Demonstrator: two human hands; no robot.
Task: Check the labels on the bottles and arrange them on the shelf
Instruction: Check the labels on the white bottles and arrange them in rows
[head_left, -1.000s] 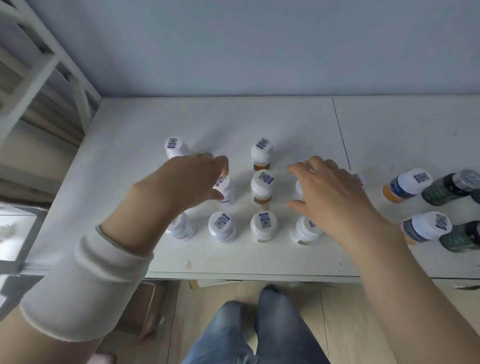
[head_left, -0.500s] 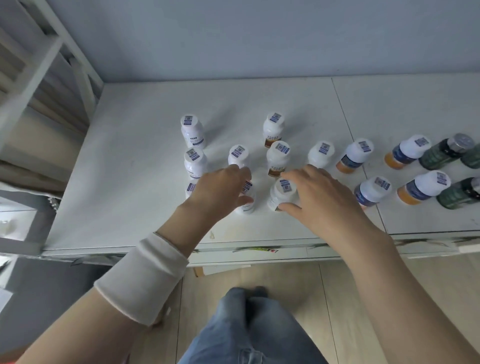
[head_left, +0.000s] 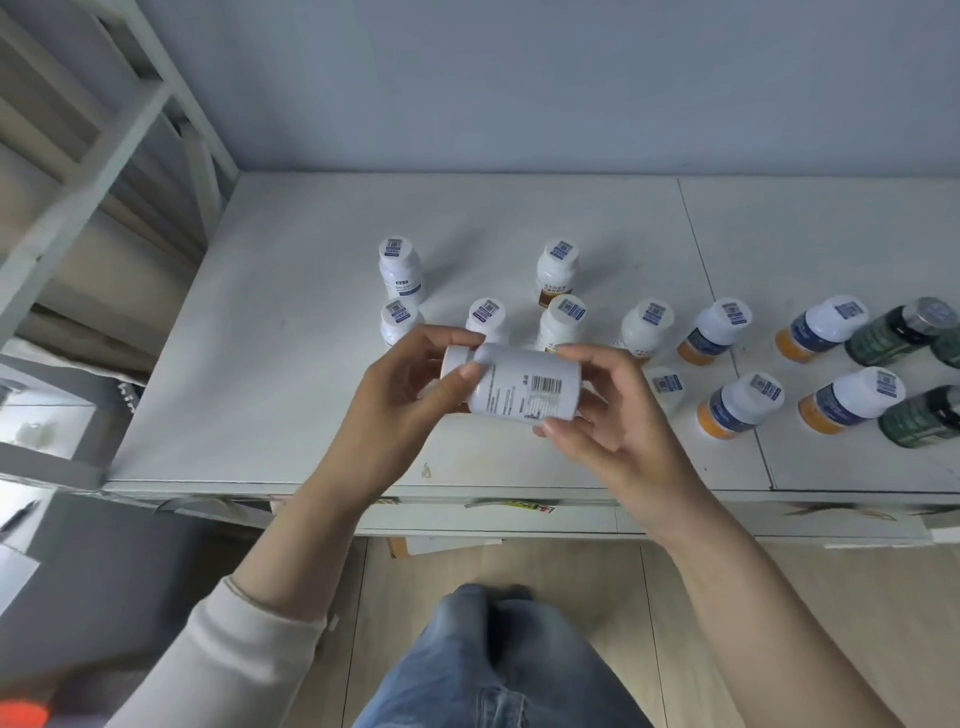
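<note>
Held bottle: white, on its side above the table's front edge, printed label up.
Handling: likely light, rigid, smooth plastic — grip at cap and base.
Left hand: pinching the cap end.
Right hand: fingertips clamping the base.
Hidden: label text unreadable — contents unseen; shelf blurred, cropped left.
</note>
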